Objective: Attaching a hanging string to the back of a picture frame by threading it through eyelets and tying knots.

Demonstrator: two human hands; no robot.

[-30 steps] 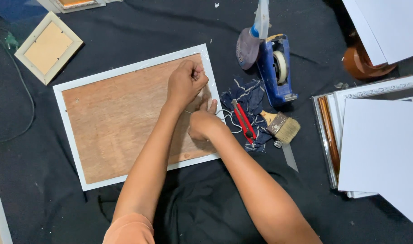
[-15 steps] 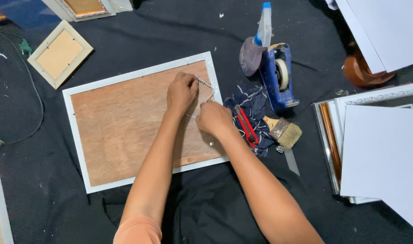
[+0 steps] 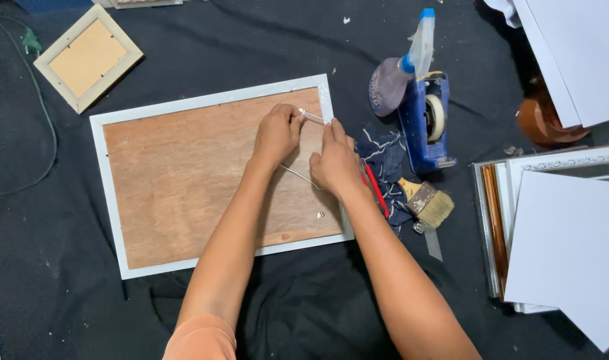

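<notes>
A white picture frame (image 3: 111, 193) lies face down on black cloth, its brown wooden backing board (image 3: 184, 180) upward. My left hand (image 3: 278, 133) pinches a thin white wire (image 3: 311, 117) near the frame's upper right corner. My right hand (image 3: 334, 163) grips the same wire close beside it, by the frame's right edge. A loop of the wire (image 3: 298, 175) runs down across the board between the hands. A small metal fitting (image 3: 320, 215) sits on the board lower down.
Right of the frame lie a dark rag (image 3: 384, 157), red-handled cutters (image 3: 374, 190), a paintbrush (image 3: 428, 200), a blue tape dispenser (image 3: 428, 123) and a spray bottle (image 3: 404, 63). Stacked frames and white boards (image 3: 564, 227) fill the right side. A small frame (image 3: 88, 57) lies upper left, beside a cable (image 3: 44, 153).
Both hands moved up toward the frame's upper right corner, the right hand rising from the lower right of the board to beside the left. The wire is now pulled tighter between them.
</notes>
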